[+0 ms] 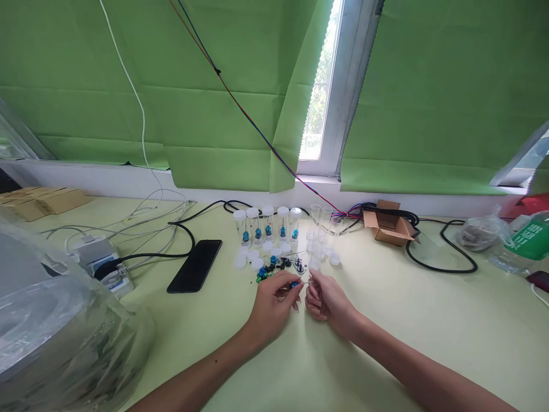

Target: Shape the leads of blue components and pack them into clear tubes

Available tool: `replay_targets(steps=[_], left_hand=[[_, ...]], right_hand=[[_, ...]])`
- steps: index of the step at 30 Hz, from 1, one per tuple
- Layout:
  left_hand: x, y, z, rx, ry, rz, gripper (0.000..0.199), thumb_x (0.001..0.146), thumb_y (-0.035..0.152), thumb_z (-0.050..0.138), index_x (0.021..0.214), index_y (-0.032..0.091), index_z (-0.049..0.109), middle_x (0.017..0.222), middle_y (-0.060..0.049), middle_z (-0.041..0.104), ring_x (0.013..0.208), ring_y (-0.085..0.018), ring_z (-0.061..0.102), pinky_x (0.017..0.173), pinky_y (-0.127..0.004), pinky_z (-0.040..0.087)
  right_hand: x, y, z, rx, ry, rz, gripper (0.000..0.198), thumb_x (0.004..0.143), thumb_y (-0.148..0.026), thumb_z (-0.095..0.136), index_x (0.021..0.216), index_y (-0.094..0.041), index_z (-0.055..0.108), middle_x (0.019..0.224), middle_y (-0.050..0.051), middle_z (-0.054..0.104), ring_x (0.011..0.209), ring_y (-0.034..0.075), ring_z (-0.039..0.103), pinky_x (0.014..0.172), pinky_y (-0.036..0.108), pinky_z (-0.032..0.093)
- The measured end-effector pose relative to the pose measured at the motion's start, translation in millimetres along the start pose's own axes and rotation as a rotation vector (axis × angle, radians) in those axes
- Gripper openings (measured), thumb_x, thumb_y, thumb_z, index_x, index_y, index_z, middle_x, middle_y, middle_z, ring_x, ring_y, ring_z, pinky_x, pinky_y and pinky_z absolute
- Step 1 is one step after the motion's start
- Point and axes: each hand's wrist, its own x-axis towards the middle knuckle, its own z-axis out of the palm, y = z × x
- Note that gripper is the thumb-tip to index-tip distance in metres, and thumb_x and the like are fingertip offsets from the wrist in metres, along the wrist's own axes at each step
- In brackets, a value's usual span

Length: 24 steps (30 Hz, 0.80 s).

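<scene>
Pinching small blue piece point(294, 284) in left hand point(274, 303), thin wire point(308, 281) in right hand point(332, 300); held low over tabletop point(446, 315), near loose parts point(286, 262) and capped tubes point(268, 220).

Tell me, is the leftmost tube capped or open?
Capped: a white lid sits over the leftmost tube, above the blue piece inside.

Blue piece point(294, 284): seemingly part-hidden by fingers point(290, 297) | bag point(115, 349): cropped left

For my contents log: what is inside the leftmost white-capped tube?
A small blue piece shows low in the clear tube; whatever sits under the white cap is hidden.
</scene>
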Motion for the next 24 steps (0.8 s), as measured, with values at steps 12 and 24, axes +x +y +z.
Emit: replay_targets(steps=[12,24], left_hand=[[7,-1,-3,-0.171,0.064,-0.200,0.017,0.083,0.032,0.066,0.083,0.015,0.065,0.059,0.000,0.062,0.051,-0.013,0.058,0.058,-0.027,0.050],[5,-4,-2,-0.171,0.064,-0.192,0.017,0.083,0.033,0.066,0.085,0.016,0.064,0.060,0.001,0.062,0.052,-0.014,0.059,0.059,-0.028,0.051]], right_hand=[[2,8,-17,-0.292,0.094,-0.691,0.029,0.081,-0.035,0.071,0.105,-0.020,0.063,0.081,0.001,0.060,0.060,0.011,0.052,0.051,0.022,0.044],[3,8,-19,-0.338,0.101,-0.773,0.011,0.081,-0.028,0.070,0.082,-0.018,0.072,0.064,0.001,0.060,0.053,0.012,0.052,0.050,0.026,0.045]])
